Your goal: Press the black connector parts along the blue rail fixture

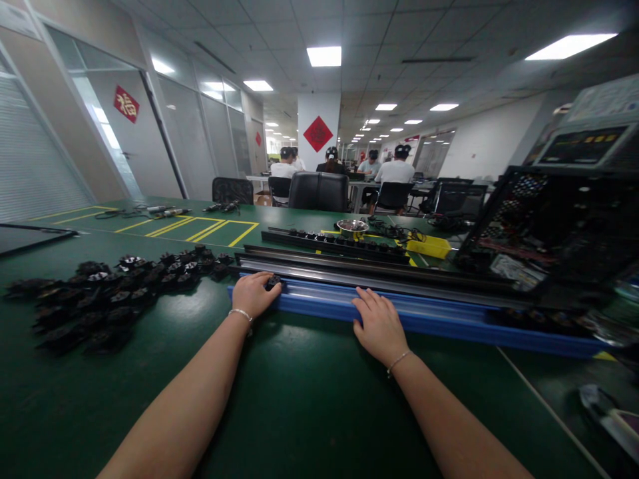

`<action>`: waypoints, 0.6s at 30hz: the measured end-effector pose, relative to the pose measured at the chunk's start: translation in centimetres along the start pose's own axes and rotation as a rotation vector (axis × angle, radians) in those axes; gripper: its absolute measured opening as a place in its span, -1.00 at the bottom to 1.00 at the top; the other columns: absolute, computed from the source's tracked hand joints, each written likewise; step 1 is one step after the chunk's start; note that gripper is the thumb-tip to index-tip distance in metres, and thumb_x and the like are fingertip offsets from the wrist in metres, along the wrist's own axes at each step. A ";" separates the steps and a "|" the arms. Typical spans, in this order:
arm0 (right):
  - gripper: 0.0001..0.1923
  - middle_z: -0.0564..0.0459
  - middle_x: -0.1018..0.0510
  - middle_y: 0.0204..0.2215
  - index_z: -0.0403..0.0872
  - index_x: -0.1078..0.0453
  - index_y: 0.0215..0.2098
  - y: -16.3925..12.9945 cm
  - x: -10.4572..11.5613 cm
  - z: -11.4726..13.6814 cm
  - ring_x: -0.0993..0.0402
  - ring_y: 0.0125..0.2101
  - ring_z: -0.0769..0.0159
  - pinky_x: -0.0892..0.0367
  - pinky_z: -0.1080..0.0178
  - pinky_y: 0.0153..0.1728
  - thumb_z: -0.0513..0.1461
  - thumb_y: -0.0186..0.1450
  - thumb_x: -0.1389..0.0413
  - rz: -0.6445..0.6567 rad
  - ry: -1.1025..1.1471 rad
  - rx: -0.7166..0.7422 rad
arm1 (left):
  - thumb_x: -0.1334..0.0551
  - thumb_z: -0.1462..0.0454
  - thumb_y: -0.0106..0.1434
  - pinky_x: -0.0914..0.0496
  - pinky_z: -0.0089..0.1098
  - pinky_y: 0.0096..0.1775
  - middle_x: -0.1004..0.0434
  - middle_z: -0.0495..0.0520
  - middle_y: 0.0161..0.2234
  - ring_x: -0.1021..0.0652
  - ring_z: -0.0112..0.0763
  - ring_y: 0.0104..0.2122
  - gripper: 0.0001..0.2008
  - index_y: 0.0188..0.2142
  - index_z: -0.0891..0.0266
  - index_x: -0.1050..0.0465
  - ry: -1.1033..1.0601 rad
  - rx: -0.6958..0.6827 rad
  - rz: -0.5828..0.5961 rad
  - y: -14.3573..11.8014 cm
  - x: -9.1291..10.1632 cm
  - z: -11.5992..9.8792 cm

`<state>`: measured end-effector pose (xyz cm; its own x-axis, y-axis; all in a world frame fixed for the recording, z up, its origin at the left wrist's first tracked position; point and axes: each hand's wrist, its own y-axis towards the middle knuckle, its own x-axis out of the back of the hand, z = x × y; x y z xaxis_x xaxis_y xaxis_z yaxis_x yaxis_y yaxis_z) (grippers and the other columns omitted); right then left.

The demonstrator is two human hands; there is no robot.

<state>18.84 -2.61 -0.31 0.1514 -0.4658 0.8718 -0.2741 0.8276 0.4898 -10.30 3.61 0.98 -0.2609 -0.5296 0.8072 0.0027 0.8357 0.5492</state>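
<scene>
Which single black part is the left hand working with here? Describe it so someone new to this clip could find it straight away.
Start at the long blue rail lying across the green table in front of the person. At its left end the left hand pinches one small black part. Unlike the heap of loose black parts further left, this one sits at the rail, under the fingertips.

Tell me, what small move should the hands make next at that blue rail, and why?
Probably slide the small black part along the blue rail. The left hand already pinches it at the rail's end, and the right hand lies flat on the rail, steadying it.
</scene>
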 end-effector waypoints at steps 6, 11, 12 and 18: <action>-0.64 -0.01 -0.29 0.17 -0.05 -0.37 -0.05 0.0 0.1 -0.1 -0.14 0.16 0.14 -0.02 0.03 0.13 -0.29 0.18 0.01 0.004 0.002 -0.002 | -0.10 0.06 0.16 -0.35 -0.28 -0.02 -0.58 0.03 -0.13 -0.54 -0.21 -0.11 -0.63 -0.20 0.15 -0.57 -0.014 -0.007 -0.004 0.1 -0.1 0.2; -0.65 0.00 -0.29 0.17 -0.06 -0.37 -0.06 0.0 0.2 0.0 -0.14 0.17 0.14 -0.01 0.04 0.14 -0.28 0.18 0.01 0.006 0.004 -0.007 | -0.11 0.06 0.16 -0.35 -0.29 -0.01 -0.59 0.04 -0.14 -0.54 -0.22 -0.11 -0.64 -0.21 0.16 -0.57 -0.008 -0.006 -0.012 0.0 -0.1 0.4; -0.65 0.00 -0.29 0.17 -0.06 -0.37 -0.06 0.0 0.2 0.0 -0.14 0.17 0.14 -0.01 0.04 0.14 -0.28 0.18 0.01 0.006 0.004 -0.008 | -0.11 0.06 0.16 -0.34 -0.29 -0.01 -0.59 0.04 -0.14 -0.54 -0.22 -0.11 -0.64 -0.21 0.16 -0.57 -0.005 -0.002 -0.014 0.0 0.0 0.5; -0.67 -0.02 -0.29 0.17 -0.08 -0.38 -0.09 0.0 0.1 0.0 -0.14 0.16 0.13 -0.02 0.04 0.14 -0.28 0.17 -0.01 0.011 0.004 -0.008 | -0.11 0.06 0.16 -0.34 -0.28 -0.02 -0.57 0.03 -0.11 -0.54 -0.20 -0.11 -0.63 -0.19 0.18 -0.56 0.011 0.017 0.014 0.0 0.1 0.9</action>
<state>18.89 -2.60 -0.20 0.1521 -0.4558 0.8770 -0.2678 0.8351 0.4805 -11.17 3.67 0.91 -0.2505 -0.5195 0.8169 -0.0103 0.8452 0.5343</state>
